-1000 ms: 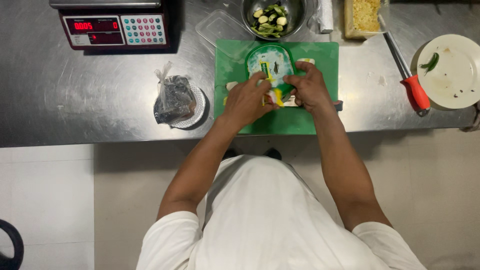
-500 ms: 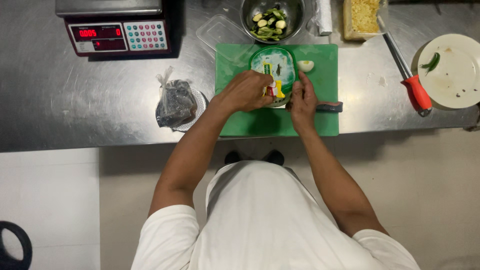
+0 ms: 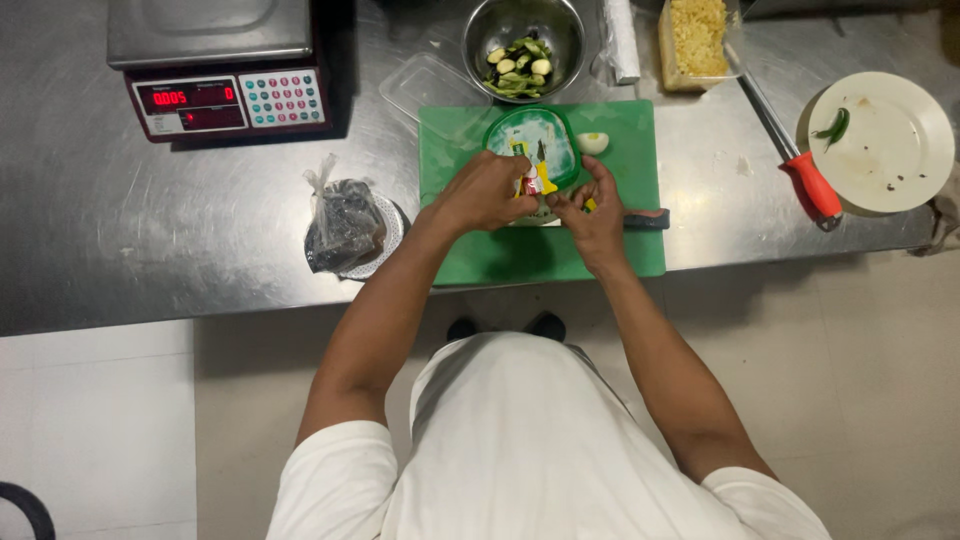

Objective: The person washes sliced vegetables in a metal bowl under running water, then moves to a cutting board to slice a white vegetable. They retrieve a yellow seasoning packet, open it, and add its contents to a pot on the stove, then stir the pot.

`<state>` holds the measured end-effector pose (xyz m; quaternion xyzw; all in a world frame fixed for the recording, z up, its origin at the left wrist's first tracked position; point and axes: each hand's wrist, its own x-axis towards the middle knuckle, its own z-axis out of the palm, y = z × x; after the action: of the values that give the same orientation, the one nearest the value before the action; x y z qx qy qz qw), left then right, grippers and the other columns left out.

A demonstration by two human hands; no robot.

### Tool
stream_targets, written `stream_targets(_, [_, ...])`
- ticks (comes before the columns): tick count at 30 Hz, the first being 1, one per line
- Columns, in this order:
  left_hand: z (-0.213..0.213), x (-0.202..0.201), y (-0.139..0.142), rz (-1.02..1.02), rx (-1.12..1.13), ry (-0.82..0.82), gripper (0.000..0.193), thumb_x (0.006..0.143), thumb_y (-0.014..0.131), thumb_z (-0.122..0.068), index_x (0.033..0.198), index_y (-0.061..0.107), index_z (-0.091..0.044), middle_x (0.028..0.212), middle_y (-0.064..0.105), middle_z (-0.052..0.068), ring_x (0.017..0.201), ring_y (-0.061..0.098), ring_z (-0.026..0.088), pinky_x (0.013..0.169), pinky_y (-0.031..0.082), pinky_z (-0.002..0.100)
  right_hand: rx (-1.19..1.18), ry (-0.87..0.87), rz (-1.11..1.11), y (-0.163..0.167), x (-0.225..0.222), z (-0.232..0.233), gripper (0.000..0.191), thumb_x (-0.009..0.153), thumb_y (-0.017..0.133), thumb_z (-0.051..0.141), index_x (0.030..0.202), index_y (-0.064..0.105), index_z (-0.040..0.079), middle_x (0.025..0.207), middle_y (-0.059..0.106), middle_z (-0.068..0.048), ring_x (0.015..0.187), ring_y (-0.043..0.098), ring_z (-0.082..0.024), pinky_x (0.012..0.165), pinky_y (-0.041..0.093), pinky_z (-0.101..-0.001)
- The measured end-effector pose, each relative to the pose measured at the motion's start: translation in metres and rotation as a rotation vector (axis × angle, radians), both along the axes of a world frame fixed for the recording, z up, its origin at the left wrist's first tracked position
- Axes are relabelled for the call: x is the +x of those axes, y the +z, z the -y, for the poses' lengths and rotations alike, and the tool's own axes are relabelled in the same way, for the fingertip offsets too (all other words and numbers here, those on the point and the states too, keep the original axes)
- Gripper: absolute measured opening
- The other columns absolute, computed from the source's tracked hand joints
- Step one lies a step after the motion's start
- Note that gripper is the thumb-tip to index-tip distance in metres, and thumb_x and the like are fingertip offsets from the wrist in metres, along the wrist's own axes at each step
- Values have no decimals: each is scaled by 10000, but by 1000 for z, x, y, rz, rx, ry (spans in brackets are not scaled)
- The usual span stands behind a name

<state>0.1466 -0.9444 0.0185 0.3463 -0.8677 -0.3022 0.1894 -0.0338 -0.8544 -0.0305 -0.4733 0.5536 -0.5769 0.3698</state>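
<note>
cutting board [image 3: 620, 250] on tabletop [image 3: 150, 260] | plate [image 3: 530, 140] on board, packet [image 3: 530, 182] over its near edge | bowl [image 3: 523, 45] behind board | scale [image 3: 220, 70] far left | bag [image 3: 343, 225] left of board | dish [image 3: 885, 150] right, knife [image 3: 800, 170] between

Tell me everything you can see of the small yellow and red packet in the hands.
The small packet is yellow with a red patch, and looks like a thin, glossy sachet. Both hands pinch it: the left hand and the right hand. It is held above the green cutting board, before a green-rimmed plate. Whether it is torn open cannot be told.

White short-sleeved shirt — bare forearms
</note>
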Motion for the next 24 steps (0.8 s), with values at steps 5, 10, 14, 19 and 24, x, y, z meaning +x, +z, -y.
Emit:
stream_targets(5, [-12,-5,-8,24,-121,-16,349,722,820,-287,883,701,-1,801,715,233,771,705,418,724,559,500,224,9,67,11,-1,0,813,847,822,138,1520,394,-22,874,583,-3,734,584,-84,568,498,-240])
stream_targets(10, [-27,-6,-21,33,-204,-36,297,717,814,-248,857,695,-15,802,719,211,787,710,409,725,562,509,362,-24,57,11,5,-15,815,886,757,151,1546,306,-8,953,661,-60,808,660,-110,541,511,-242])
stream_targets(14, [-36,-8,-29,60,-203,-25,313,704,819,-246,870,688,-14,793,716,205,766,711,403,700,566,511,441,-42,101,6,10,-22,783,891,726,135,1531,293,9,1072,700,-76,870,687,-107,514,499,-252])
stream_targets(19, [-43,-10,-22,10,-282,-7,302,712,840,-262,837,676,-40,743,701,184,719,703,387,651,559,507,460,-47,56,-1,7,-32,718,859,598,16,1533,349,3,1113,705,-121,833,684,-168,523,506,-277])
stream_targets(24, [-14,12,11,-284,-564,208,218,828,816,-166,855,625,-65,745,657,134,673,676,329,590,538,436,651,-40,-11,-16,12,-51,714,867,608,48,1511,301,16,994,704,-123,800,685,-163,528,524,-279])
